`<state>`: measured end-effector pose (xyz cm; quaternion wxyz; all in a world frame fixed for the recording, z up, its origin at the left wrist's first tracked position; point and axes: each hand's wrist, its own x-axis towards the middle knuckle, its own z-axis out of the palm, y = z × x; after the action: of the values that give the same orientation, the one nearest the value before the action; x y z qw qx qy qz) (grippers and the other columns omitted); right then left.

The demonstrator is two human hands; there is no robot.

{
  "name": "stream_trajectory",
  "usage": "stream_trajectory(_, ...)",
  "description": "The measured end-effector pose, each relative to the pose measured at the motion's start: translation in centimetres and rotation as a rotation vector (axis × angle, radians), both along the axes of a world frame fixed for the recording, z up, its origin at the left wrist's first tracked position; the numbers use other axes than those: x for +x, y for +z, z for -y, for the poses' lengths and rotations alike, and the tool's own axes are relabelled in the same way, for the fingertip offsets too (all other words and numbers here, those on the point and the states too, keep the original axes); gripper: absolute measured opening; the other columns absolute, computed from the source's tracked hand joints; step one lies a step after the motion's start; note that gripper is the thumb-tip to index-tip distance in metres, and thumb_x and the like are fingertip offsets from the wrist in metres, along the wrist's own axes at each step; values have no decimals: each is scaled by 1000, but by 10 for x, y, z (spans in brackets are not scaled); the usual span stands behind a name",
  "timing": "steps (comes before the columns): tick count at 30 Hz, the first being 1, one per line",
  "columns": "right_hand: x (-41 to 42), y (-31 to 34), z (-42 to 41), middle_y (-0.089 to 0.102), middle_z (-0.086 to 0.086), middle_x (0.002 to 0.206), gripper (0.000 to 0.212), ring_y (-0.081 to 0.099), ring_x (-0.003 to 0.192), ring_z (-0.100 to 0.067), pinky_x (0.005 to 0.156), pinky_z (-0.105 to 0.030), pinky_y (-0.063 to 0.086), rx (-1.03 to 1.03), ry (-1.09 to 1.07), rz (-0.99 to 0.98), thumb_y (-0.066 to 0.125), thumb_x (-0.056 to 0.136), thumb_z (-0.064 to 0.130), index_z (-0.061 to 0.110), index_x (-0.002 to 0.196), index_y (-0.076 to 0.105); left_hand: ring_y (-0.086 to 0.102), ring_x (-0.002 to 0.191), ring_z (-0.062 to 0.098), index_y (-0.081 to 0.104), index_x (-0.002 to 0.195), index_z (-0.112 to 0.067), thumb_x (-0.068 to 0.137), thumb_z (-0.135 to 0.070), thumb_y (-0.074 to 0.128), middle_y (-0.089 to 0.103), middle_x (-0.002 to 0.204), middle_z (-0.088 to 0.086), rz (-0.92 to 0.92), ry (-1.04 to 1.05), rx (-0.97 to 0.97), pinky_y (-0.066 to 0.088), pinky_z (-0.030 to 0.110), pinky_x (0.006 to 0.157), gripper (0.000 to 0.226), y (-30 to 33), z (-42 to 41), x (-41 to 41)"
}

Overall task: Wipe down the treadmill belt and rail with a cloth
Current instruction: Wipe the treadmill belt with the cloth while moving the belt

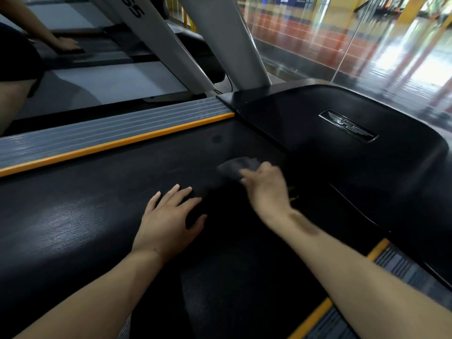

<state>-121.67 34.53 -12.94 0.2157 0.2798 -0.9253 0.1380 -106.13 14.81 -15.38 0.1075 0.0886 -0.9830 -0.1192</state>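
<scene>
We see the belt [102, 216] filling most of the view, dark and textured, with the black motor cover [354, 152] at its front end. A grey ribbed rail [110, 133] with an orange strip runs along the belt's left edge; another rail [401, 270] shows at the right edge. Our left hand [168, 221] lies flat on the belt, fingers spread and straight. Our right hand [266, 189] grips a dark cloth [238, 166] against the belt near the front end, just before the cover. Another person's hand [67, 44] rests on the next treadmill.
</scene>
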Motion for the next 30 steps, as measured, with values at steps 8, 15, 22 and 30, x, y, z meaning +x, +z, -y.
stream_trajectory(8, -61, 8, -46, 54, -10, 100, 26, 52, 94, -34, 78, -40, 49, 67, -161, 7, 58, 93, 36, 34, 117, 67, 19, 152, 8, 52, 141, -42, 94, -65, 42, 39, 157, -15, -20, 1, 4, 13, 39, 125, 53, 2, -1, 0)
stream_trajectory(15, 12, -8, -14, 55, -13, 88, 21, 53, 77, -33, 68, -37, 45, -56, -98, 28, 62, 88, 34, 27, 104, 74, 19, 152, 7, 51, 140, -42, 93, -65, 42, 39, 157, -15, -21, 0, 16, 14, 41, 125, 53, 2, -1, 1)
stream_trajectory(22, -7, -6, -32, 52, -6, 91, 33, 52, 85, -32, 71, -42, 50, 47, 177, 6, 50, 91, 38, 33, 118, 68, 20, 151, 7, 51, 141, -42, 93, -64, 43, 40, 156, -16, -20, 3, 21, 15, 40, 125, 53, 4, 0, 4)
stream_trajectory(30, -9, -6, -37, 54, -10, 96, 31, 47, 83, -26, 79, -36, 48, -61, -154, 87, 53, 91, 40, 27, 112, 71, 21, 151, 7, 53, 140, -41, 93, -64, 45, 41, 155, -16, -33, 6, 19, 15, 40, 125, 52, 0, 1, 1)
